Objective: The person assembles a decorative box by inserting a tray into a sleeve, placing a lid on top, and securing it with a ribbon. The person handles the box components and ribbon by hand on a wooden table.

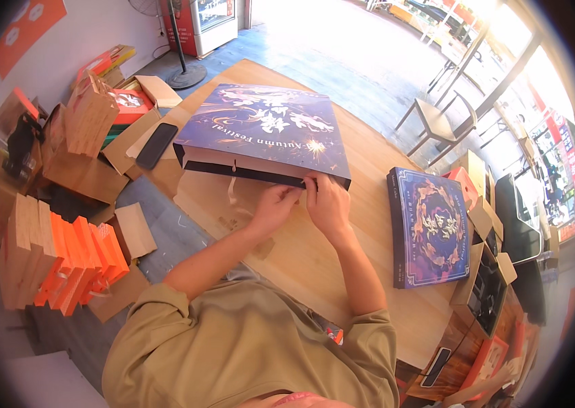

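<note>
A large flat purple-blue gift bag (263, 129) with gold and white artwork lies on the wooden table (314, 265). Both hands meet at its near dark edge. My left hand (275, 204) pinches something small at that edge, and my right hand (325, 200) presses beside it with fingers curled on the bag's rim. A pale ribbon handle (233, 190) hangs from the edge, left of my hands. What sits between the fingertips is too small to tell.
A purple gift box (430, 228) lies at the table's right. A black phone (157, 145) rests on cardboard at the left. Stacks of orange and brown folded cartons (63, 262) stand on the floor, left. Open boxes (488, 272) crowd the right edge; a chair (437, 122) and fan stand (185, 71) are beyond.
</note>
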Demonstrator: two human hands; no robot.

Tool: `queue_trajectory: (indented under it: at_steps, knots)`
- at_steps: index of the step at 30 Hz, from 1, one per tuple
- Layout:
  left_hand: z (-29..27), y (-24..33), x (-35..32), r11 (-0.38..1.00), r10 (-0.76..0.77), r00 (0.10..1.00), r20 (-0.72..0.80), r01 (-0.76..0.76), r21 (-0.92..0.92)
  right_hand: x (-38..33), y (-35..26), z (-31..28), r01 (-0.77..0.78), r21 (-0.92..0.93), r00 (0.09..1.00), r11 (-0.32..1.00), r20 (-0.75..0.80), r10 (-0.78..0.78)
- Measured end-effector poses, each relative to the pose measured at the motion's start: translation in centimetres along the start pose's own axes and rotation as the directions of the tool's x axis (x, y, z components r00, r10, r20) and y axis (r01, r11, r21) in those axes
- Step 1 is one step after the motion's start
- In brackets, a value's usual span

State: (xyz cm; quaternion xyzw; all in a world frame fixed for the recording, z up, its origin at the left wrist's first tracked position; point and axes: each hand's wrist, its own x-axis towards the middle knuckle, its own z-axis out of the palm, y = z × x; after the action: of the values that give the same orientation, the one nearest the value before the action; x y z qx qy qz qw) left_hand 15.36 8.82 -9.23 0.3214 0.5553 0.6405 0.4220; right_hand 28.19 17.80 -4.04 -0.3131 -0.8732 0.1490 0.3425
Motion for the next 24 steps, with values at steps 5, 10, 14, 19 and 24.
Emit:
queue_trajectory:
  at_steps: [5, 10, 14, 19, 24]
  knots:
    - [-1.0, -0.6, 1.1, 0.971, 0.178, 0.984, 0.016, -0.178, 0.160, 0.3, 0.7, -0.5, 0.186, 0.104, 0.977, 0.977, 0.086, -0.195]
    - [-3.0, 0.3, 1.5, 0.884, 0.162, 0.969, 0.186, -0.226, 0.410, 0.8, 2.2, -1.4, 0.226, 0.050, 0.948, 0.973, 0.219, -0.232]
    - [-2.8, 1.8, 1.0, 0.746, 0.295, 0.927, 0.230, -0.374, 0.551, 0.5, 2.3, -0.7, 0.265, 0.002, 0.946, 0.964, 0.190, -0.261]
    - [-4.4, 3.1, -3.0, 0.483, 0.692, 0.694, 0.201, -0.651, 0.585, 1.8, 2.1, -2.5, 0.267, -0.040, 0.962, 0.963, 0.069, -0.264]
    - [-7.0, 4.3, -2.9, 0.716, 0.526, 0.828, -0.195, -0.307, 0.627, 1.9, 1.5, -3.8, 0.222, -0.102, 0.974, 0.970, 0.074, -0.215]
